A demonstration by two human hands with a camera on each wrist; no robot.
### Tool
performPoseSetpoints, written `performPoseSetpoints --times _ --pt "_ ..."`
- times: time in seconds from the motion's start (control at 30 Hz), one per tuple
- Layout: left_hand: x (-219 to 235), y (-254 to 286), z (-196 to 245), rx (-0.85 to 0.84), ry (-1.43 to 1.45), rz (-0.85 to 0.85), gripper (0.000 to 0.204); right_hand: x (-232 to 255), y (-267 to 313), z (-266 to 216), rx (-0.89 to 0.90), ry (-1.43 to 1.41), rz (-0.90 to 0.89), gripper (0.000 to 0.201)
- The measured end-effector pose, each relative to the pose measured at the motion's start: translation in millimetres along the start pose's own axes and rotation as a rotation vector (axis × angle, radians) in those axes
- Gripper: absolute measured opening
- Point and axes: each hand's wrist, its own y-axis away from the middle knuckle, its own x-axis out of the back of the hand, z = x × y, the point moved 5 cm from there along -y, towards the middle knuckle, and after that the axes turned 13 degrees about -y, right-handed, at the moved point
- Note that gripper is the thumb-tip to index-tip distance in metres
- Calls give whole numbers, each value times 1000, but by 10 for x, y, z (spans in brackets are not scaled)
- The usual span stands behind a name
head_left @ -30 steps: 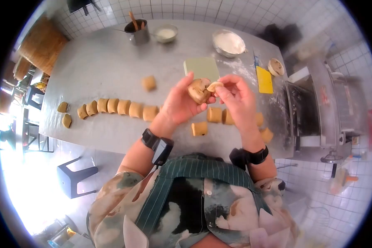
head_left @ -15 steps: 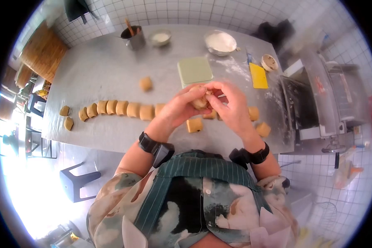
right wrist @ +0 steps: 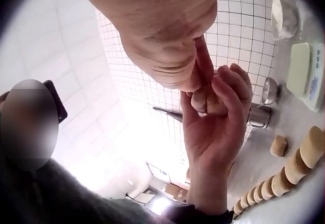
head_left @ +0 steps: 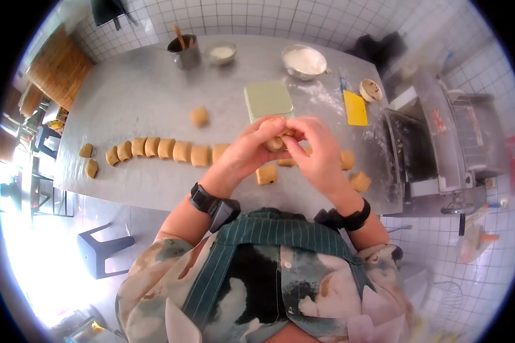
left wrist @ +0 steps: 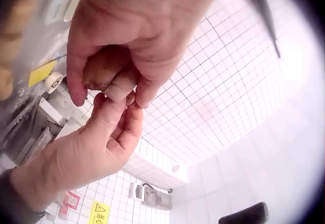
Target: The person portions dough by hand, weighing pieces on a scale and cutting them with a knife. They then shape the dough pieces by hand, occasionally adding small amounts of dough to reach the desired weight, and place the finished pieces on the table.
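A tan dough piece is held above the table between both hands. My left hand cups it, fingers and thumb curled round it; the left wrist view shows the dough inside that left hand. With thumb and fingertips, my right hand pinches the dough's edge, seen also as the lower hand in the left wrist view. In the right wrist view, the dough lies partly hidden between the fingers. Below the hands, a cut dough piece sits on the table.
A row of dough pieces crosses the steel table. A green-topped scale stands just beyond the hands. Farther back are a metal pot, a small bowl and a flour bowl. A yellow scraper lies right.
The right hand has moved in against the dough, and the flap it held apart a second ago is now pressed at the piece. Both hands have closed more tightly around it.
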Motion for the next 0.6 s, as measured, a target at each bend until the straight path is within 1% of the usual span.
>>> performPoseSetpoints --times 0.03,0.1,0.13,0.2,0.23,0.27,0.3,0.33,0.37,0.4,0.43,0.47,0.53,0.57,0.6 --pt "-14 11 18 -3 -30 -14 45 7 -10 -12 -2 -1 -1 24" --pt "29 -5 -22 4 -13 -30 46 63 -16 37 -136 -95 25 25" --pt "40 -12 -39 9 2 -49 46 90 -11 44 -137 -96 23 25" --pt "44 -15 -53 20 29 -61 47 115 -3 36 -99 14 -36 24" --pt "35 -20 -61 31 55 -75 47 114 -1 44 -101 16 -35 24" --pt "18 -15 -42 32 56 -78 47 114 -1 25 -34 80 -27 23" --pt "-33 8 5 31 63 -117 46 114 1 -3 33 143 -19 22" --pt "-71 22 30 31 70 -155 45 123 -10 -26 31 145 -18 22" --pt "-62 1 -7 33 71 -157 45 134 -31 -104 98 184 -19 22" --pt "-35 -32 -49 12 43 -123 45 138 -37 -160 165 222 -20 22" --pt "-13 -51 -69 -9 15 -88 46 138 -32 -149 163 223 -19 22" --pt "-3 -50 -77 -7 15 -88 46 137 -29 -134 167 208 -18 22" --pt "-34 -31 -1 -70 -196 -93 47 148 -27 -135 171 194 -18 23" --pt "-24 -34 -3 -70 -195 -92 47 171 -30 -138 135 180 -18 22" --pt "-33 -28 31 -165 -380 -122 46 192 -26 -131 98 164 -20 22"
